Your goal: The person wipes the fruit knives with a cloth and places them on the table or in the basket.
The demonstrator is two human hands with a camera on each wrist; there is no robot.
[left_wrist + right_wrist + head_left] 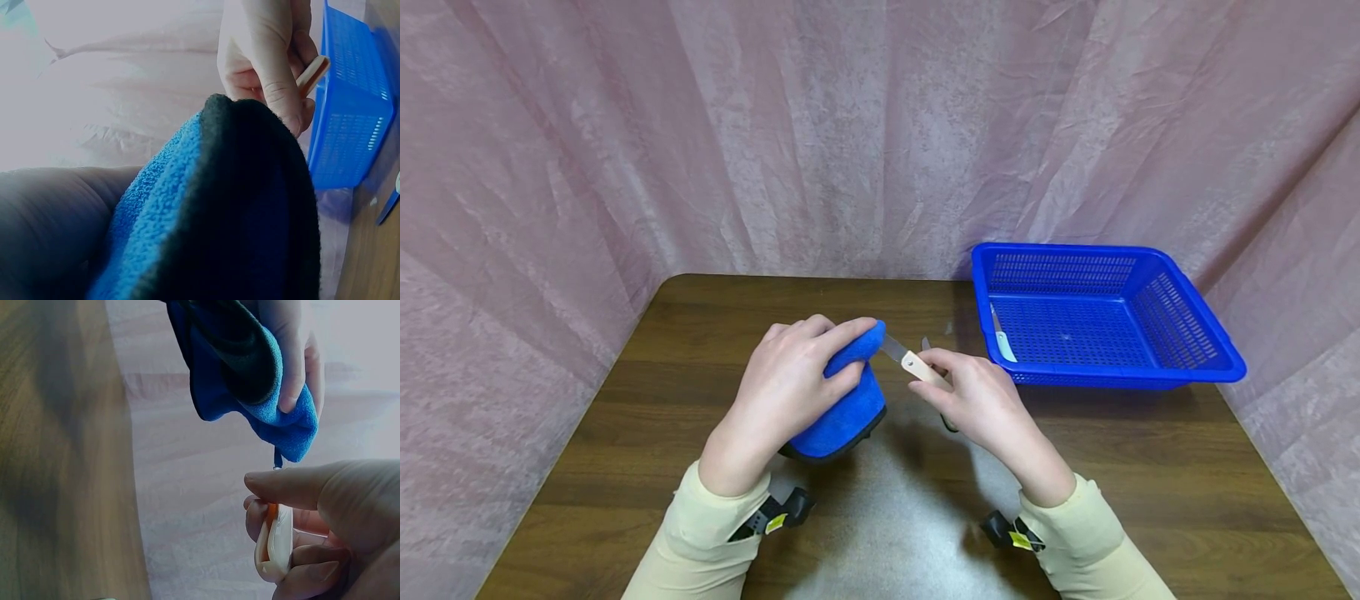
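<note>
My left hand (793, 367) pinches a folded blue cloth (850, 417) with dark edging, which wraps over the front of a knife blade. The cloth hides the blade's tip. With my right hand (981, 396) I grip the cream handle of this folding knife (925, 369), its bare blade part pointing left toward the cloth. The right wrist view shows the handle (284, 540) between thumb and curled fingers, with an orange-brown strip along its slot. Under my right hand lies another knife (951, 423) on the table, mostly covered; a blade tip and a dark handle end show.
A blue plastic basket (1108, 373) stands at the table's back right. Inside, along its left wall, lies a knife with a pale handle (1005, 346). Pink curtains (850, 150) hang behind the wooden table (625, 442). A bright glare covers the table's front middle.
</note>
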